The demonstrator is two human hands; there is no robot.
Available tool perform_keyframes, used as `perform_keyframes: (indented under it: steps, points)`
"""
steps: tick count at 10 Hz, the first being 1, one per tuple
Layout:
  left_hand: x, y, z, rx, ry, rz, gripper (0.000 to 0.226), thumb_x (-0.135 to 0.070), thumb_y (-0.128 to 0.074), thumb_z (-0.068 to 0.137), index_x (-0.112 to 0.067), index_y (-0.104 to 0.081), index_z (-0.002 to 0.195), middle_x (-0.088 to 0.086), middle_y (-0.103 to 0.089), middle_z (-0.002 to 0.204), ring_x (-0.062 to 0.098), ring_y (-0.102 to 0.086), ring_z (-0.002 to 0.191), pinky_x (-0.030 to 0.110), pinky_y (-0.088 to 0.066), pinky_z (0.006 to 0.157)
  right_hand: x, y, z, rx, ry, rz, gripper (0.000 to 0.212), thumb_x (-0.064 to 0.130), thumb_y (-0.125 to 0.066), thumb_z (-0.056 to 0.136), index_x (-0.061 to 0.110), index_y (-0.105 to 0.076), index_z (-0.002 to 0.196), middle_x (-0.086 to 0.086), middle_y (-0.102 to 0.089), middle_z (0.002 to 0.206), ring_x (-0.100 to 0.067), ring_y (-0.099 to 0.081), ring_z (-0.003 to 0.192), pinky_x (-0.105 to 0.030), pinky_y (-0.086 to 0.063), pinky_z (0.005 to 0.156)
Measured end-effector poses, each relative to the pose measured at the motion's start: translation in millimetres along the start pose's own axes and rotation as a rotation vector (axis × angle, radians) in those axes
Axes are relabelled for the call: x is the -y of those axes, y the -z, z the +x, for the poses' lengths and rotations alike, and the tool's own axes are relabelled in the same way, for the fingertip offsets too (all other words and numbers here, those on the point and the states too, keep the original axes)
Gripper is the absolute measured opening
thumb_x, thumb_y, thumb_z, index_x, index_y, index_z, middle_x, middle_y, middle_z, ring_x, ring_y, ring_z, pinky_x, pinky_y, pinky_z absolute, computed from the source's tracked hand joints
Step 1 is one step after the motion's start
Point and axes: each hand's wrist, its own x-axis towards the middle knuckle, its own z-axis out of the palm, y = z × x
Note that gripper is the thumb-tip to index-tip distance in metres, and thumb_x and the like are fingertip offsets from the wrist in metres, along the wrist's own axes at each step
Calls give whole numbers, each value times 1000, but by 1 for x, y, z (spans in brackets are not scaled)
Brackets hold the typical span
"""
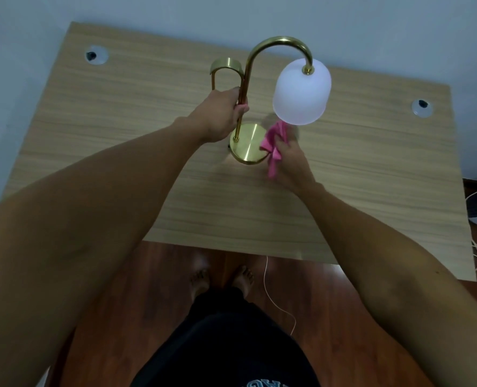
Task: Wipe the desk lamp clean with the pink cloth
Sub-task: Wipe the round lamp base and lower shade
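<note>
The desk lamp (262, 101) stands upright near the middle of the wooden desk (120, 152), a little toward the far edge, its round brass base (247, 148) flat on the wood and its curved brass stem (244, 88) rising and arching over to the right, where the frosted white shade (301, 93) hangs mouth-down. The left hand (220, 115) is wrapped around the lower part of the stem, fingers curled about it — a steadying grip, it seems, so the tall, top-heavy lamp neither tips nor turns while the other hand rubs at it. The right hand (290, 160) grasps the pink cloth (273, 146), bunched in the fingers with a loose tail hanging toward the near side; the bunched end is raised just under the lower rim of the shade and beside the right edge of the base. Whether the cloth actually touches the shade cannot be told from here. Bunching gives a firm pad to press with, and coming from below suits the shade's open rim. Farther back, a second brass arch (226, 69) rises left of the stem. Two round cable holes (96, 55) (422, 107) sit at the desk's far left and right, well apart from the work.
</note>
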Motion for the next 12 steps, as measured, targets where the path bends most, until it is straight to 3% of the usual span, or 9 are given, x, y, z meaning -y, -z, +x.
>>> perform_keyframes:
  steps: [1, 2, 4, 6, 7, 8, 9, 11, 12]
  points:
    - [1, 0, -1, 0, -7, -1, 25, -28, -48, 105, -10, -60, 116, 14, -70, 107, 29, -68, 99, 50, -55, 92, 12, -25, -3, -137, -1, -122, 63, -9, -53, 90, -10, -37, 150, -36, -31, 155, -44, -28, 145, -55, -46, 109]
    - [2, 0, -1, -9, -17, 4, 25, -28, -48, 104, -10, -60, 115, 14, -71, 106, 31, -69, 98, 51, -55, 92, 37, -68, -9, -12, -102, -131, 31, -4, -53, 86, -14, -68, 112, -43, -56, 127, -58, -51, 122, -69, -47, 97]
    - [2, 0, 0, -5, -23, 12, 25, -28, -47, 104, -9, -59, 115, 16, -71, 105, 32, -69, 97, 51, -55, 91, 98, -77, -30, -44, -110, -74, 55, 19, -35, 100, -15, -40, 143, -36, -50, 136, -45, -52, 121, -51, -47, 103]
    - [3, 0, 0, 0, -21, 2, 24, -26, -48, 105, -9, -59, 118, 15, -71, 106, 30, -70, 98, 49, -56, 92, 91, -52, -20, -228, 196, -92, 64, 13, -79, 80, -6, -55, 137, -27, -64, 116, -33, -64, 88, -40, -54, 68]
    - [2, 0, 0, -4, -31, 6, 24, -26, -47, 105, -8, -59, 117, 15, -71, 106, 30, -70, 97, 47, -56, 90, 68, -47, -19, -224, 277, -349, 42, 34, -52, 94, 11, -66, 126, -15, -67, 124, -33, -66, 97, -40, -51, 71]
    - [2, 0, -1, -2, -36, 3, 25, -27, -48, 105, -8, -59, 117, 16, -71, 106, 31, -70, 96, 50, -57, 90, 38, -38, -28, -214, 446, -447, 59, 41, -24, 93, 16, -70, 122, -9, -62, 135, -34, -62, 106, -44, -47, 78]
    - [3, 1, -1, -7, -38, 22, 25, -28, -48, 104, -9, -59, 115, 14, -71, 103, 31, -69, 94, 52, -56, 89, 14, -24, -36, -228, 467, -399, 55, 49, -29, 99, 22, -66, 128, -7, -58, 138, -33, -59, 104, -46, -47, 80]
    - [2, 0, -2, -11, -35, 7, 25, -29, -48, 104, -10, -60, 116, 14, -71, 105, 31, -69, 97, 48, -56, 91, -29, -21, -10, -306, 25, -251, 41, 27, -62, 91, 18, -58, 130, -12, -55, 137, -35, -57, 110, -51, -51, 85]
    - [2, 1, -1, -10, -27, -1, 25, -29, -48, 104, -10, -60, 116, 14, -70, 106, 31, -68, 97, 49, -56, 91, -1, -14, -3, -346, 30, 37, 20, 30, -53, 101, 14, -59, 109, -7, -63, 90, -15, -65, 68, -36, -56, 58]
